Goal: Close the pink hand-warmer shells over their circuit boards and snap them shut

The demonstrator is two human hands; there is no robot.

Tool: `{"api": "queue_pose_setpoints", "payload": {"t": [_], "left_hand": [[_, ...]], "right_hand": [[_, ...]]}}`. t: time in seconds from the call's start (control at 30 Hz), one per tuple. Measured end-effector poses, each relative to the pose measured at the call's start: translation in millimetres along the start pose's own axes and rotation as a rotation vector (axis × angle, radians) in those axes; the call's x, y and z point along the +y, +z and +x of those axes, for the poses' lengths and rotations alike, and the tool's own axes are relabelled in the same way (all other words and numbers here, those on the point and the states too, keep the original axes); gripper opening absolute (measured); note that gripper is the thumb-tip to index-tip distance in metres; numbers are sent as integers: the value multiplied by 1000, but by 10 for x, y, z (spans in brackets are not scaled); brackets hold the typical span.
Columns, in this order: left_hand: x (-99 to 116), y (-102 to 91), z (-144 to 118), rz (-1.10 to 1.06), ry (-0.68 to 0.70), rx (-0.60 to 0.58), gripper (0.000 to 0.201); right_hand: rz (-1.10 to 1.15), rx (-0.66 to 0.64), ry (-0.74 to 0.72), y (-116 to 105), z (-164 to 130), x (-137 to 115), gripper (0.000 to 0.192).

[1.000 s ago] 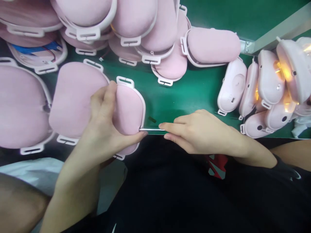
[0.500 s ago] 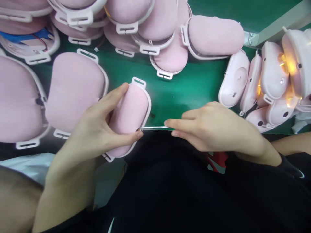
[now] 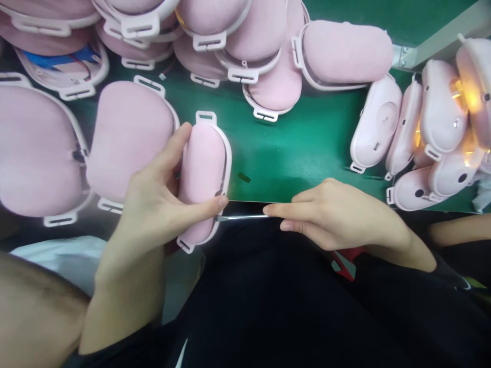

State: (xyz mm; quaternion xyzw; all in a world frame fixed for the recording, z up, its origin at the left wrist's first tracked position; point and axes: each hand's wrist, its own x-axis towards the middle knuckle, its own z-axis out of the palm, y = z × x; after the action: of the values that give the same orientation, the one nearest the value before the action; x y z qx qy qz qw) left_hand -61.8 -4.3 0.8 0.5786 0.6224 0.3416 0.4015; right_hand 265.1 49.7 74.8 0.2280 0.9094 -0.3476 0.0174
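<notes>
My left hand (image 3: 161, 197) is closed around a pink padded device (image 3: 203, 168) with a white plastic rim and strap loops at both ends, holding it tilted at the table's near edge. Its thumb presses near the rim's right side. My right hand (image 3: 326, 217) grips a thin metal tool (image 3: 245, 217), perhaps a flat screwdriver or pry tool; its handle is hidden in the fingers. The tool's tip touches the gap between pink pad and rim, below my left thumb.
Several similar pink devices (image 3: 134, 138) lie left and are stacked at the back. White shells (image 3: 376, 122), some with orange lights, stand at the right by a metal post (image 3: 445, 38). A dark scrap (image 3: 244, 177) lies on the green table (image 3: 291, 153). Another person's arm (image 3: 460, 230) shows at right.
The held device has turned more upright and more edge-on. The tool's tip has moved down along the rim, from beside my left thumb to below it. My right hand has lowered slightly.
</notes>
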Motion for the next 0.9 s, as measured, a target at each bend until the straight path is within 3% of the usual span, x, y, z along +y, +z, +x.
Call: {"api": "queue_pose_setpoints", "payload": {"t": [0.2,0.33,0.43,0.63,0.9], "left_hand": [[25,13,-53,31,-17,34,127],[29,60,-61,166,-41,58,132],[0,77,-49,292,37,81,133],[-104,79,-34,353,72,135,138],[-141,118,-33,363,123,153,137]], "right_hand": [[-40,-56,42,-38,-20,-48,35],[-129,-138,166,-74,45,-214,35],[-229,-200,219,-112,143,-358,34],[-293,-228,197,-246,219,-445,22],[-297,-284,190,-294,175,-425,23]]}}
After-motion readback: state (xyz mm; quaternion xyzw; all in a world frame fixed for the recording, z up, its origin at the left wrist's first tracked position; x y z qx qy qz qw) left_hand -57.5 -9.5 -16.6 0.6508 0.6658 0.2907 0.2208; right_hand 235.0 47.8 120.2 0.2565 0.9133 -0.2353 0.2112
